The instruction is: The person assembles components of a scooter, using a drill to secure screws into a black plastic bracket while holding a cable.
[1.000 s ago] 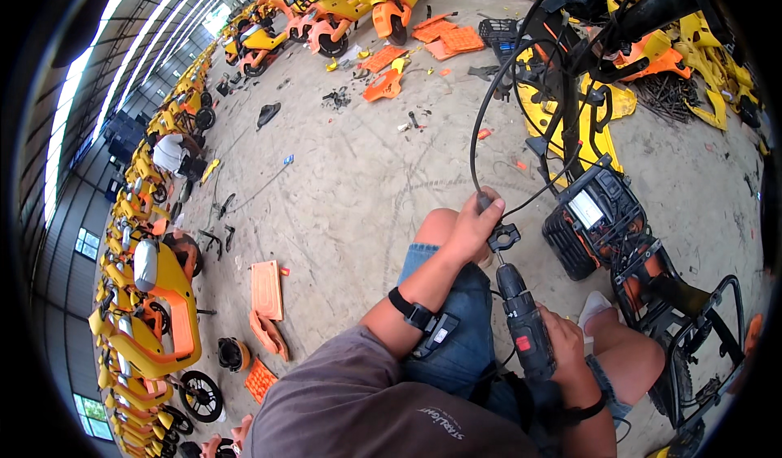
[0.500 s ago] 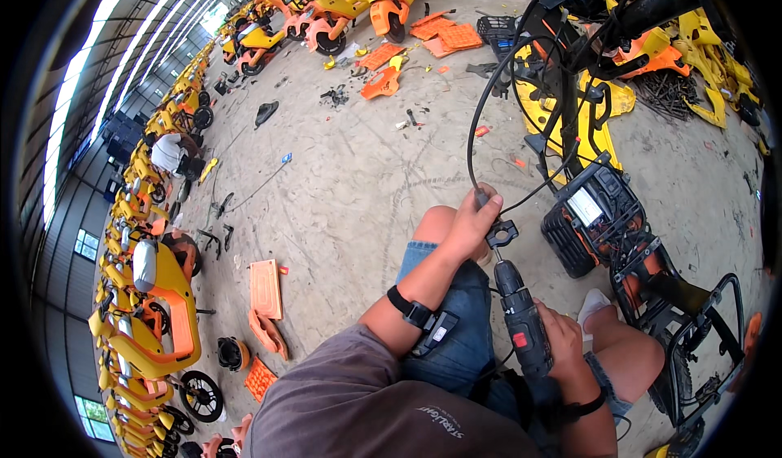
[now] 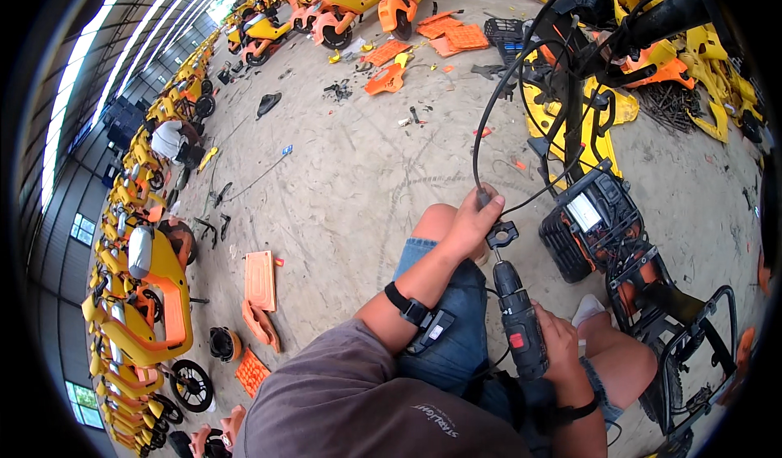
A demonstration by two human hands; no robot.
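In my right hand (image 3: 559, 340) is a dark cordless drill (image 3: 519, 319) with a red mark on its body, its fingers wrapped round the grip. The drill's bit (image 3: 498, 256) points away from me and meets a small black clamp-like bracket (image 3: 503, 233). My left hand (image 3: 476, 217) is closed on a black brake lever assembly's cabled end (image 3: 484, 195), just beyond that bracket; the palm hides most of what it grips. A black cable (image 3: 481, 140) runs from there up to the stripped scooter frame (image 3: 574, 124) on my right.
Beside my right leg stand the scooter's black battery box (image 3: 582, 213) and bare rear frame (image 3: 700, 336). Yellow panels (image 3: 607, 140) lie under its front. Orange panels (image 3: 261, 280) rest on the floor at left, near rows of yellow scooters (image 3: 159, 295). A person (image 3: 169, 142) crouches far left.
The view has shifted slightly. Both hands keep their grip, and the drill's bit stays against the bracket.
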